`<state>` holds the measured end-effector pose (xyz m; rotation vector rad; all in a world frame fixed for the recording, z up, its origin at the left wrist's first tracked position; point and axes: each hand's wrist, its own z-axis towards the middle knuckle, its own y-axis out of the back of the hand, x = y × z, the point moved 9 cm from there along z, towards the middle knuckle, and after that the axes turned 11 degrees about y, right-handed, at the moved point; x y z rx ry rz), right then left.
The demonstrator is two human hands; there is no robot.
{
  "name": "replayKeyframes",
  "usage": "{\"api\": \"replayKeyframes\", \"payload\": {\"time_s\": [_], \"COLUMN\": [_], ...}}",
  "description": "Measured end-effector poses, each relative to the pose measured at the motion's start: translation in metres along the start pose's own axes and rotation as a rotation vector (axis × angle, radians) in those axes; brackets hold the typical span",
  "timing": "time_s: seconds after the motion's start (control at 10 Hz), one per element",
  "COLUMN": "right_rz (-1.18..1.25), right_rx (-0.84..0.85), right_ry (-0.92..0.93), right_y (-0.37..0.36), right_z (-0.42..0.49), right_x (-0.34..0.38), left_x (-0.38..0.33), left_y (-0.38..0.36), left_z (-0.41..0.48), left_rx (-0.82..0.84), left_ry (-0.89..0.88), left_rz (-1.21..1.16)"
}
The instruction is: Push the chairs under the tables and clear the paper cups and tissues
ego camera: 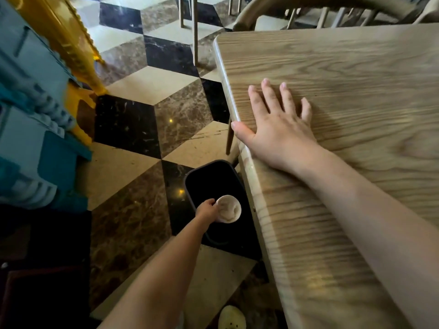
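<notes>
Gripping a paper cup (228, 209), left hand (207, 210) hangs over bin (190, 179).

Right hand (280, 124) flat on wooden table (356, 62)

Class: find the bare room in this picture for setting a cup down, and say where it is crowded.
The table is bare beyond and right of the right hand, up to the chair. The floor between the stools and the table is open. It is crowded at the bin, where the left hand holds a cup over it.
</notes>
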<state>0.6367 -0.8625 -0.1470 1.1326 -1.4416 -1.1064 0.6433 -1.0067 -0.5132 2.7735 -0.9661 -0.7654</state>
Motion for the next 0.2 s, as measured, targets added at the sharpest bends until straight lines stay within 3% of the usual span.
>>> {"api": "replayKeyframes", "payload": {"time_s": [0.2], "right_rz": [0.038], "right_rx": [0.045], "right_ry": [-0.026], "right_y": [-0.008], "right_z": [-0.001], "right_x": [-0.002], "left_x": [-0.021], "left_y": [0.019], "left_z": [-0.042], "left_rx": [0.028], "left_ry": [0.002], "left_rz": [0.172]}}
